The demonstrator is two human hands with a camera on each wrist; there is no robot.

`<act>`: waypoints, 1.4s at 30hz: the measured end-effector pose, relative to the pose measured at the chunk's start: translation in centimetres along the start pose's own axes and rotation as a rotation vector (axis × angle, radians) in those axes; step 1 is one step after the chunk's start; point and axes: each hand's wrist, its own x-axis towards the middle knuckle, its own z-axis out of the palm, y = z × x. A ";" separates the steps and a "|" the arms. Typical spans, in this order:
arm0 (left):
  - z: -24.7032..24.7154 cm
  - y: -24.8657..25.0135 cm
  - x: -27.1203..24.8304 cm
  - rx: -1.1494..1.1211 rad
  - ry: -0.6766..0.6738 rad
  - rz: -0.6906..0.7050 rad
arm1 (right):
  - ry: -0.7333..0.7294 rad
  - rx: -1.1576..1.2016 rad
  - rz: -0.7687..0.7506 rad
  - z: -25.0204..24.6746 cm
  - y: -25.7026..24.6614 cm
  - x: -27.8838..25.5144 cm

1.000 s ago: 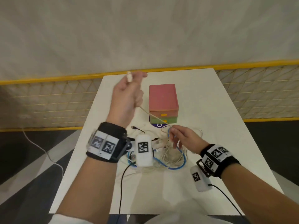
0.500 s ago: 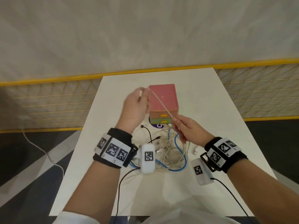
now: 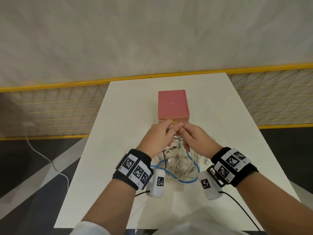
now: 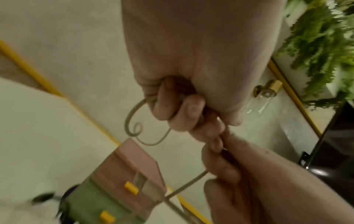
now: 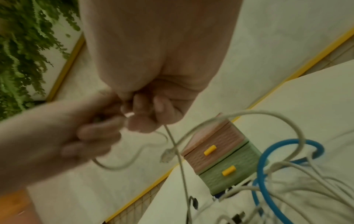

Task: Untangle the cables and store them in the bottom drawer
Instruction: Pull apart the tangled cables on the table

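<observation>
left hand (image 3: 156,139): white cable (image 4: 134,121) is pinched in curled fingers, raised above the tabletop (image 3: 122,106) | right hand (image 3: 196,139): the same white cable is pinched, fingertips met with the left | cable tangle (image 3: 181,165): white and blue, lain under both hands | drawer box (image 3: 172,104): just beyond, drawers closed

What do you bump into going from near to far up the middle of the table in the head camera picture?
Cable pile → the two hands, left hand and right hand, pinching a white cable → drawer box → yellow rail.
</observation>
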 end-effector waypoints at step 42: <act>-3.8 0.3 -0.1 0.235 0.357 0.104 | -0.103 -0.275 0.132 1.8 4.2 -1.6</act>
